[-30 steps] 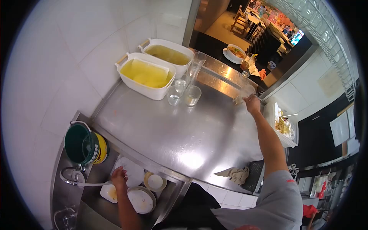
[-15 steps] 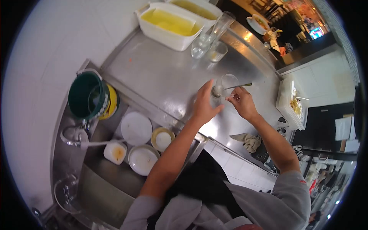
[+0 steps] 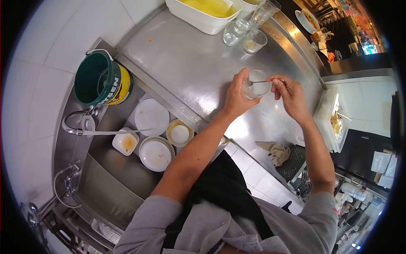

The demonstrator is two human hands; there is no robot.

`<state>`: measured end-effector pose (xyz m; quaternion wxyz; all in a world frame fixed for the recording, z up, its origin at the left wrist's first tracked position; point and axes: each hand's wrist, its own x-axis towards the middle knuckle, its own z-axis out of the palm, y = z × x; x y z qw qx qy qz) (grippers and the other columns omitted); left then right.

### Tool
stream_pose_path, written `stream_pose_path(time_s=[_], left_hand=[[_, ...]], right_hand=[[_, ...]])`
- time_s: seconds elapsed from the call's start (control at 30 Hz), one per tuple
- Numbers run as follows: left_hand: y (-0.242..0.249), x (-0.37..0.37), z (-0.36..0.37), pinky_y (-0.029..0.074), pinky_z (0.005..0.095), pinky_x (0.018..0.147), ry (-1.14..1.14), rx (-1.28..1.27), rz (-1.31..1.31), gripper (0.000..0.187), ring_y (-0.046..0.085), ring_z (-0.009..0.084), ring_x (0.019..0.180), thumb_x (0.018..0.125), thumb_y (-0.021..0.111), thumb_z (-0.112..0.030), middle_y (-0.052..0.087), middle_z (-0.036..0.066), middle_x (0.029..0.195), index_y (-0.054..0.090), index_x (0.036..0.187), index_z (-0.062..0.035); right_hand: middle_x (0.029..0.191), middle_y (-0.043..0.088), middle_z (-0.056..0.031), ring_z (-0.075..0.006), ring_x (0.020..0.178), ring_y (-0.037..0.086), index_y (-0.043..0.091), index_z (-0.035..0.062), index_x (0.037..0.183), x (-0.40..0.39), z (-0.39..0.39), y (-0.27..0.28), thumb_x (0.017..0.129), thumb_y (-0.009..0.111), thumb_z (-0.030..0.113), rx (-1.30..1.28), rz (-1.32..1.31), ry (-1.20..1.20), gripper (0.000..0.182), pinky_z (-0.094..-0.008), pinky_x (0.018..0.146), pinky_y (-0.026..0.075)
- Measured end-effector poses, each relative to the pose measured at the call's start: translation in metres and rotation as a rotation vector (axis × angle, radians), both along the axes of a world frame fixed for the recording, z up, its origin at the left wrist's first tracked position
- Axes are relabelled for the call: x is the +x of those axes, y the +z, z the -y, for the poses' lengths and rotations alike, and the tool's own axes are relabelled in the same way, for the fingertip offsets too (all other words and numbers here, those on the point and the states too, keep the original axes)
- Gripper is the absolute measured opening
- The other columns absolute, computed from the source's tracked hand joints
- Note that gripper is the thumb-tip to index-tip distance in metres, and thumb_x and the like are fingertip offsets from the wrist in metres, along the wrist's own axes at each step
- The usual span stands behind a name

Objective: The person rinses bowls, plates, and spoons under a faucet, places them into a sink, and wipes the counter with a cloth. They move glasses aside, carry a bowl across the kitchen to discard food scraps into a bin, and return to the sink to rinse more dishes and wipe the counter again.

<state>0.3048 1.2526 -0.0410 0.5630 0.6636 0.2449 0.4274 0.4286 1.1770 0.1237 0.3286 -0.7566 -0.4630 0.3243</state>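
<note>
My left hand [image 3: 237, 98] is wrapped round the side of a clear drinking glass [image 3: 259, 90] over the steel counter. Thumb and fingers sit on opposite sides of the glass. A spoon [image 3: 267, 81] reaches over the rim, its bowl end inside the glass. Its handle is pinched between the thumb and fingers of my right hand [image 3: 289, 93], just right of the glass. I cannot make out whether the glass rests on the counter or is slightly raised.
Several clear glasses [image 3: 255, 41] stand at the back beside a white tub [image 3: 203, 21] of yellow liquid. Left, water runs from a tap [image 3: 72, 129] into a sink with plates [image 3: 152, 116] and bowls, near a green bucket [image 3: 94, 80]. A cloth [image 3: 277, 153] and food-scrap container [image 3: 327, 114] are right.
My left hand has gone from spread fingers beside the glass to gripping it. My right hand has moved up onto the spoon handle. The camera view has shifted too.
</note>
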Motion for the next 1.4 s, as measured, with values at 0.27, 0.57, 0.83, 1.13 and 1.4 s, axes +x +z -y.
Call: stream_pose_path(time_s=[0.27,0.57,0.83,1.13,1.4], left_hand=[[0.002,-0.002,-0.033,0.049,0.0402,0.092,0.163,-0.009,-0.025,0.099,0.057,0.0285,0.107,0.058,0.089,-0.01,0.053,0.015,0.119,0.035,0.141,-0.0076],[0.019,-0.045,-0.061,0.05,0.037,0.088,0.23,0.002,0.078,0.101,0.057,0.0253,0.102,0.058,0.091,-0.014,0.055,0.017,0.116,0.035,0.141,-0.0053],[0.021,-0.047,-0.061,0.05,0.0383,0.088,0.23,0.028,-0.045,0.101,0.06,0.025,0.098,0.056,0.092,-0.015,0.056,0.016,0.115,0.036,0.14,-0.0049],[0.004,0.028,-0.077,0.048,0.0399,0.093,0.238,0.045,0.019,0.103,0.053,0.03,0.11,0.058,0.091,-0.007,0.041,0.017,0.126,0.031,0.142,-0.0052],[0.016,0.042,-0.075,0.037,0.0468,0.106,0.26,0.075,-0.165,0.115,0.041,0.0397,0.126,0.063,0.089,-0.011,0.034,0.024,0.137,0.016,0.15,-0.0025]], right_hand=[[0.086,0.065,-0.0037,-0.0084,0.075,0.055,0.066,-0.0005,0.114,0.012,-0.004,0.064,0.103,0.051,0.022,0.351,0.134,-0.07,0.03,-0.0231,0.068,0.047],[0.088,0.069,-0.0105,-0.0107,0.072,0.061,0.062,-0.0036,0.113,0.062,-0.048,0.052,0.104,0.047,0.027,0.502,-0.1,-0.171,0.035,-0.0261,0.07,0.052],[0.087,0.07,-0.0112,-0.0118,0.068,0.064,0.061,-0.0032,0.11,0.064,-0.069,0.047,0.104,0.046,0.026,0.524,-0.099,-0.229,0.033,-0.0254,0.065,0.052],[0.092,0.071,-0.0144,-0.0165,0.076,0.068,0.061,-0.0038,0.111,0.105,-0.054,0.046,0.104,0.047,0.024,0.417,-0.125,-0.318,0.032,-0.0262,0.067,0.053],[0.096,0.072,-0.0134,-0.0175,0.082,0.069,0.066,-0.0022,0.105,0.165,-0.201,0.017,0.1,0.05,0.024,0.55,-0.164,-0.358,0.031,-0.0307,0.07,0.055]])
